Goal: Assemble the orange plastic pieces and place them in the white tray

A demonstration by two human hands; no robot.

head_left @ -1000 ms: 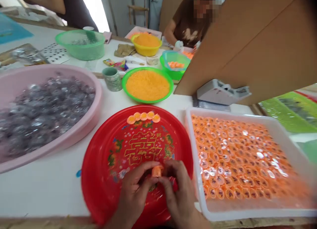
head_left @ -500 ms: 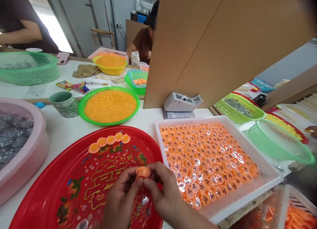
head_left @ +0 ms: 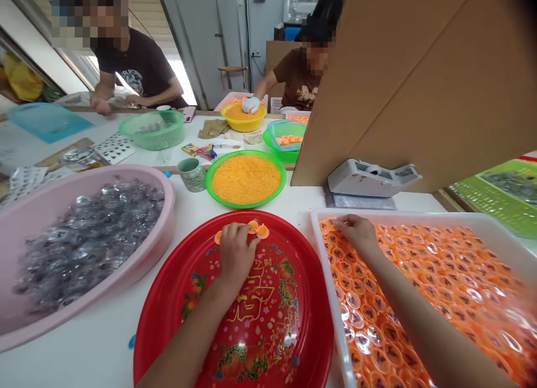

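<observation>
My left hand point(head_left: 235, 253) reaches across the red round tray point(head_left: 176, 315) to a short row of small orange cups point(head_left: 262, 230) at its far rim, fingers resting on them. My right hand point(head_left: 356, 231) lies palm down at the far left corner of the white tray point(head_left: 319, 248), touching the orange capped pieces point(head_left: 419, 276) that fill it. Whether either hand pinches a piece is hidden under the fingers.
A pink basin of clear plastic pieces point(head_left: 84, 237) sits left. A green bowl of yellow grains point(head_left: 245, 178) and a mug point(head_left: 191, 173) stand beyond the red tray. A tape dispenser point(head_left: 371, 178) and a cardboard panel point(head_left: 419, 80) are at right. Two people work at the far side.
Both hands were together near the red tray's front, holding one orange piece. They have now parted: the left moved to the far rim cups, the right into the white tray.
</observation>
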